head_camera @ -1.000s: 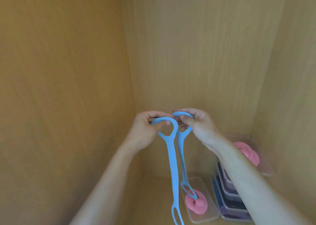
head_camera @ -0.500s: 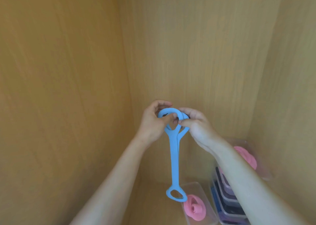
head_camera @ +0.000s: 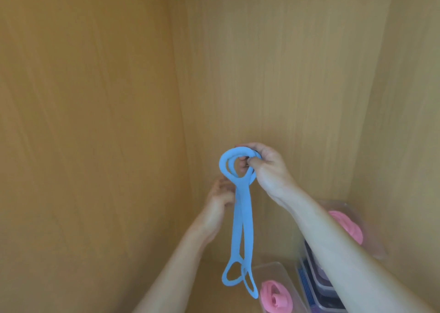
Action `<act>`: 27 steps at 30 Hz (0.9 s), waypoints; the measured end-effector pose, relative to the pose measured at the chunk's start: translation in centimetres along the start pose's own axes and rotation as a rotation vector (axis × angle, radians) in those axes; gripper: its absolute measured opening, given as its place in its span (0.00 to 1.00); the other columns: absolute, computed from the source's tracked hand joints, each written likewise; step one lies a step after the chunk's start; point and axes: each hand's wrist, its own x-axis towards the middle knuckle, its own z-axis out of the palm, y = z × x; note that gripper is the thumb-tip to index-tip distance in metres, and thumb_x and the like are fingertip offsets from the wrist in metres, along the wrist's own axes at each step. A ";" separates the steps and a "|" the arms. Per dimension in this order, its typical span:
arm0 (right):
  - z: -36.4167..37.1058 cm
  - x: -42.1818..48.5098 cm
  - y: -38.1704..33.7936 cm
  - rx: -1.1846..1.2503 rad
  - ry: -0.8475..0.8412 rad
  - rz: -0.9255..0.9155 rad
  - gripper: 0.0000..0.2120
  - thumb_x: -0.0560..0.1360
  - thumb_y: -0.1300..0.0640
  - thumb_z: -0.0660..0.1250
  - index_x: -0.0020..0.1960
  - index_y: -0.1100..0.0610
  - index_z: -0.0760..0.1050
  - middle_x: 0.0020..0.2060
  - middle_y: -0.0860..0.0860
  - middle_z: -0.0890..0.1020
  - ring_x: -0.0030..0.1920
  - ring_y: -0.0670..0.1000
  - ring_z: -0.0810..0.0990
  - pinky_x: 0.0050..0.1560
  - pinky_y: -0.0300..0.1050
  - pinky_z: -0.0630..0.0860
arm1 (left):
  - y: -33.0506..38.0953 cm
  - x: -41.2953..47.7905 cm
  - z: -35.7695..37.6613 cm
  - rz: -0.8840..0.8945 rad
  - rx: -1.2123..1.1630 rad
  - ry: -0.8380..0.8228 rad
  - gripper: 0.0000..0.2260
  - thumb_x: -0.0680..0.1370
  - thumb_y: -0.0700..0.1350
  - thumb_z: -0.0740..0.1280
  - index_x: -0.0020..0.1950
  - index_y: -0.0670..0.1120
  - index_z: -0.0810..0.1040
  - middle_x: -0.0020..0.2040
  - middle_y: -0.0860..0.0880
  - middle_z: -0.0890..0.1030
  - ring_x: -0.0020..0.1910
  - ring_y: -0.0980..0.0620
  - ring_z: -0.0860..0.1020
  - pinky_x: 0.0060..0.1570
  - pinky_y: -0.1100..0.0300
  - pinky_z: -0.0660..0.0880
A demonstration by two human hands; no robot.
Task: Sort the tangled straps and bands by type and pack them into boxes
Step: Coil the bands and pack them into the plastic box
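So, progress check from my end: partway through, I'd say. The long light-blue rubbery strap [head_camera: 241, 220], with a loop at each end, is up in the air in front of the wooden back panel [head_camera: 273, 74]. It's folded double, so its two top loops sit together and the two bottom loops dangle just above the boxes. The right hand [head_camera: 269, 172] pinches those top loops between thumb and fingers. The left hand [head_camera: 216, 214] sits just behind the hanging part, and I can't tell if its fingers actually grip it. Looks packed already: a coiled pink band [head_camera: 276, 297] in the small clear plastic box [head_camera: 270, 266], and another pink coil [head_camera: 346, 225] in a second clear box [head_camera: 333, 204] by the stack of lidded boxes [head_camera: 319, 289]. The blue one needs rolling up and boxing.
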 end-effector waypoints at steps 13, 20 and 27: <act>-4.3 2.0 -1.6 -0.114 0.168 0.047 0.13 0.79 0.68 0.62 0.48 0.53 0.80 0.39 0.53 0.82 0.35 0.46 0.79 0.42 0.43 0.77 | -4.1 -1.1 2.1 -0.100 0.100 -0.294 0.08 0.78 0.31 0.61 0.51 0.38 0.78 0.39 0.40 0.78 0.39 0.44 0.79 0.48 0.54 0.78; -5.3 2.0 -2.6 -0.182 0.189 0.042 0.09 0.79 0.65 0.65 0.49 0.53 0.81 0.41 0.50 0.85 0.40 0.44 0.81 0.44 0.39 0.77 | -4.1 -1.1 2.4 -0.138 0.052 -0.374 0.04 0.73 0.41 0.69 0.45 0.42 0.77 0.38 0.43 0.76 0.36 0.46 0.76 0.45 0.54 0.76; -5.5 2.1 -2.1 -0.156 0.188 0.020 0.09 0.79 0.67 0.65 0.50 0.55 0.81 0.39 0.50 0.84 0.37 0.43 0.81 0.39 0.35 0.76 | -4.2 -0.7 2.5 -0.159 0.074 -0.394 0.03 0.71 0.40 0.64 0.42 0.41 0.74 0.37 0.41 0.78 0.35 0.43 0.80 0.44 0.53 0.78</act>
